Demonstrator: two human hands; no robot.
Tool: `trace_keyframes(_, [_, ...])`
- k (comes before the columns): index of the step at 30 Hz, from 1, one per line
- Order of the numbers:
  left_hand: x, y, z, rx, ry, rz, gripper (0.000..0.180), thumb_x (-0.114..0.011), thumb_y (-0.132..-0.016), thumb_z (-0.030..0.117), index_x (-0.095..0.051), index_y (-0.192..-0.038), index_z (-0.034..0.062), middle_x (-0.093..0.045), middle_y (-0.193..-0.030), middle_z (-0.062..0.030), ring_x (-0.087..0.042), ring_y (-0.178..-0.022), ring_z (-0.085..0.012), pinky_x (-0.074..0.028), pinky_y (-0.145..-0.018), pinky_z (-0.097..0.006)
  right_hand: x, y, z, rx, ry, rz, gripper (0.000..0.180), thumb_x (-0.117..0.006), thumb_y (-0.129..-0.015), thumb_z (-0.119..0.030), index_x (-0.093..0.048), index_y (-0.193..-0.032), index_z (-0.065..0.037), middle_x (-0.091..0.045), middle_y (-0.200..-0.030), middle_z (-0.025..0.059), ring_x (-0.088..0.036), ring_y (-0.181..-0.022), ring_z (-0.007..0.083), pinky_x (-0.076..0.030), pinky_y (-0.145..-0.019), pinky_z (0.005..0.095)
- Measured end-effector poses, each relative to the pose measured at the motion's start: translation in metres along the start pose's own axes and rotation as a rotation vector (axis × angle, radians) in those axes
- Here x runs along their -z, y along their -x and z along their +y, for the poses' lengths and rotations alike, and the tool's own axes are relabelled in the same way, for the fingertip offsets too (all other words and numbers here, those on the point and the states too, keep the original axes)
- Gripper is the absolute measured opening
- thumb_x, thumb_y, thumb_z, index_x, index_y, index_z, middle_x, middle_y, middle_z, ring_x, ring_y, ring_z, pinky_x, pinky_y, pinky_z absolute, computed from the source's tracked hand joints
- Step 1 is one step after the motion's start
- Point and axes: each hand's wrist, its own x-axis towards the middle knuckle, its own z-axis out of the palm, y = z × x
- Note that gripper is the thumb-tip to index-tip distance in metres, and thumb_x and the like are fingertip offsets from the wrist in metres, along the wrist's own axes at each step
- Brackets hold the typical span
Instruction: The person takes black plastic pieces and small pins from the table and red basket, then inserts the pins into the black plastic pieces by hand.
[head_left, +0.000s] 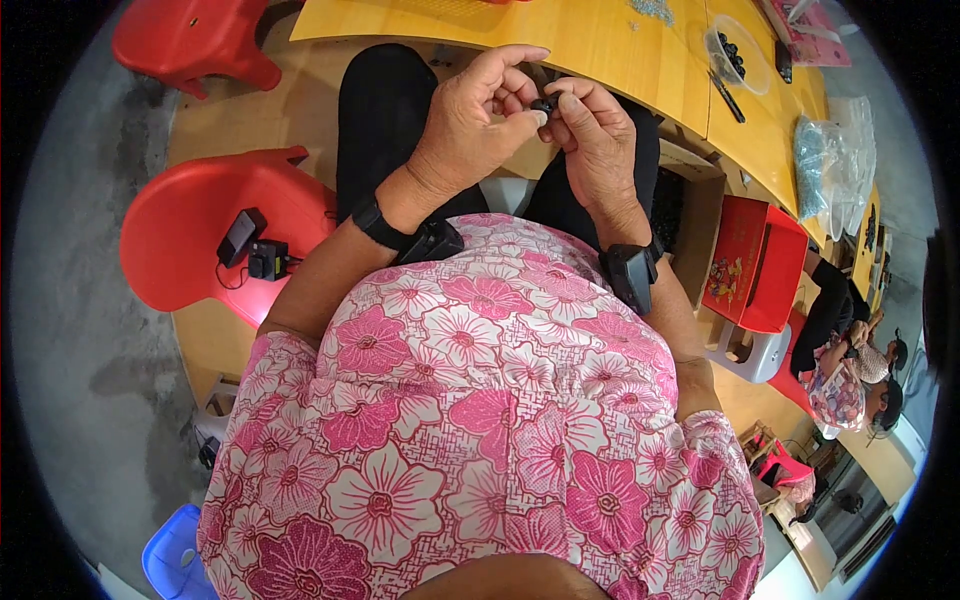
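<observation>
Above my lap, by the near edge of the yellow table (660,70), both my hands meet around a small black part (545,104). Its exact kind is too small and too covered to make out. My left hand (485,110) presses its thumb against the part, with the other fingers curled. My right hand (597,135) pinches it between thumb and forefinger from the other side. Over on the table stands a clear plastic bowl (760,72) with several small black parts (733,57) in it. Beside the bowl lies a thin black pen-like tool (727,97).
A clear bag of pale blue bits (815,160) lies on the table at right, and loose clear bits (653,10) at the far side. A red box (755,265) stands right of me. Red chairs (160,220) are at left, one bearing black devices (266,258). Another person (850,370) sits at far right.
</observation>
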Motion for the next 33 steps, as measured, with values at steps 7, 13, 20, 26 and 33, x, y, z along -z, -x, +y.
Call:
trace_keyframes(7, [-0.0012,0.0005,-0.0018,0.035,0.127,0.010,0.051,-0.061,-0.080,-0.006,-0.047,-0.128,0.0009,-0.058,-0.088,-0.0015,-0.054,-0.077,-0.0038,-0.046,-0.070,-0.017,-0.0018,0.0001,-0.0002,0.060,0.096,0.016,0.015,-0.057,-0.092,-0.010,-0.064,-0.100,0.000,-0.058,-0.073,0.0000,-0.053,-0.064,0.0075,-0.043,-0.060,0.0207])
trace_keyframes(13, [-0.0012,0.0008,-0.0003,0.054,0.159,0.020,0.051,-0.061,-0.080,-0.007,-0.046,-0.128,0.0002,-0.058,-0.088,-0.0021,-0.054,-0.078,-0.0048,-0.046,-0.072,-0.017,-0.0001,-0.0001,0.0018,0.077,0.122,0.016,0.014,-0.057,-0.091,-0.009,-0.065,-0.100,0.000,-0.058,-0.071,0.0003,-0.053,-0.063,0.0077,-0.043,-0.059,0.0206])
trace_keyframes(20, [-0.0018,0.0017,-0.0022,0.046,0.214,0.017,0.050,-0.060,-0.080,-0.009,-0.047,-0.127,0.0000,-0.058,-0.087,-0.0018,-0.055,-0.078,-0.0052,-0.047,-0.072,-0.018,0.0025,-0.0014,0.0043,0.078,0.105,-0.021,0.014,-0.058,-0.091,-0.009,-0.066,-0.099,0.000,-0.060,-0.073,0.0017,-0.054,-0.063,0.0083,-0.044,-0.059,0.0211])
trace_keyframes(26, [-0.0020,0.0022,-0.0049,0.037,0.214,0.017,0.049,-0.061,-0.080,-0.008,-0.049,-0.126,0.0002,-0.058,-0.087,-0.0016,-0.056,-0.079,-0.0052,-0.047,-0.073,-0.018,-0.0005,0.0007,0.0047,0.156,0.225,0.001,0.014,-0.059,-0.091,-0.008,-0.067,-0.099,-0.001,-0.062,-0.078,0.0030,-0.055,-0.062,0.0078,-0.046,-0.057,0.0203])
trace_keyframes(33, [-0.0049,0.0014,-0.0063,0.012,0.263,0.084,0.038,-0.063,-0.079,-0.004,-0.055,-0.116,-0.0006,-0.062,-0.082,-0.0015,-0.059,-0.073,-0.0048,-0.049,-0.068,-0.017,-0.0011,0.0047,0.0024,0.414,0.581,0.018,0.017,-0.060,-0.088,0.000,-0.066,-0.103,-0.001,-0.059,-0.076,0.0015,-0.053,-0.062,0.0069,-0.045,-0.056,0.0197])
